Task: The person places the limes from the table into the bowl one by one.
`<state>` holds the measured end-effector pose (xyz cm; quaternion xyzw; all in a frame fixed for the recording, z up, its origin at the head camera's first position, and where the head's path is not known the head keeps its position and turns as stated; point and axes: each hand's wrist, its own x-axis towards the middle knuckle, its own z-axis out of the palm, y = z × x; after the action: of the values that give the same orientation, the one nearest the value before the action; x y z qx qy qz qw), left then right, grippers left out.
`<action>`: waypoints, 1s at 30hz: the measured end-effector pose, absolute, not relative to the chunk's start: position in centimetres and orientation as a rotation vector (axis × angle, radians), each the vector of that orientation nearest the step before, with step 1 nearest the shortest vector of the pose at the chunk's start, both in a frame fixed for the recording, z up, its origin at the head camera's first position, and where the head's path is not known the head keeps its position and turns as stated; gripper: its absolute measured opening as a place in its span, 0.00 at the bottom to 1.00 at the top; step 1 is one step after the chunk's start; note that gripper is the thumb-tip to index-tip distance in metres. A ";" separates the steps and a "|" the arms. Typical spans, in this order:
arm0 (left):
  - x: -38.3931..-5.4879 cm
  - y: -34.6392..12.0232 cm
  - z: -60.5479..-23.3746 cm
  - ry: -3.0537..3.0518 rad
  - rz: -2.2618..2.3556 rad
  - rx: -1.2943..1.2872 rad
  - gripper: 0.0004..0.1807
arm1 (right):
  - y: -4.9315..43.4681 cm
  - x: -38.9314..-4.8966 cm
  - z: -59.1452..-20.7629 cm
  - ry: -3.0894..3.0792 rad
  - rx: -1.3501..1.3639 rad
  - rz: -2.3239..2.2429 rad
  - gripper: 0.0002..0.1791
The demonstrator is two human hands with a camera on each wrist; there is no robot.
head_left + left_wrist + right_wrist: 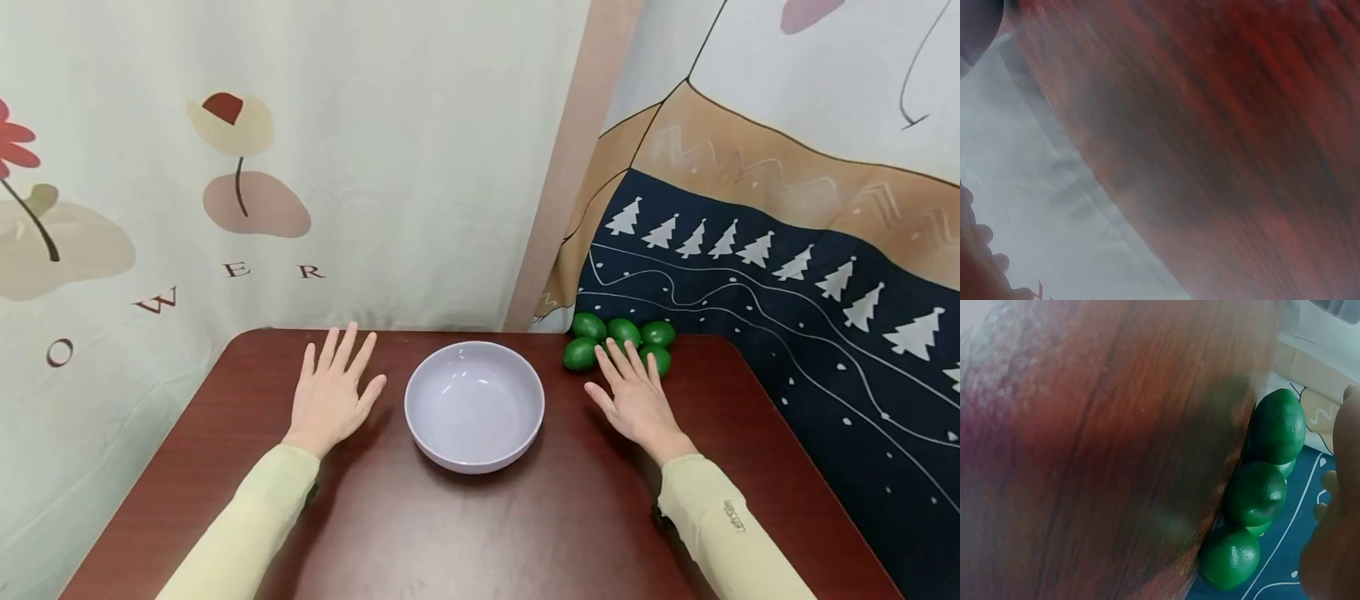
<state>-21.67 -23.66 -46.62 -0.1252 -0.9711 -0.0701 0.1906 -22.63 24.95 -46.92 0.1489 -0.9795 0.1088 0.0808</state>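
Note:
A lavender bowl (474,408) with nothing in it sits on the table between the two hands. The left hand (330,400), palm down with its fingers spread, is to the left of the bowl and holds nothing. On the right, the right hand (637,404) is spread in the same way, its fingertips in front of a cluster of several shiny green fruits (581,354) that look like limes. Part of the cluster is hidden behind those fingers. In the right wrist view the green fruits (1277,427) stand on the tabletop beside the hand, apart from its fingers.
The dark red-brown wooden table (465,533) has its far edge against a pale curtain (420,167) printed with flowers and letters. A navy and tan cloth (750,283) with white trees hangs at the right, behind the green fruits.

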 end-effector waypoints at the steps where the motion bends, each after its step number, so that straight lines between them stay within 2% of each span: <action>1: -21.6 -23.6 -46.6 -2.723 -0.196 -0.358 0.38 | 25.0 -22.6 -47.0 -2.930 0.445 0.331 0.40; 30: -19.3 -20.9 -45.5 -2.641 -0.226 -0.503 0.40 | 24.6 -22.2 -47.9 -2.914 0.384 0.438 0.38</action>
<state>-19.27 -20.95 -45.46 -0.1819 -0.9549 -0.0816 0.2199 -22.21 24.58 -47.88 0.1289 -0.9771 0.1470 0.0846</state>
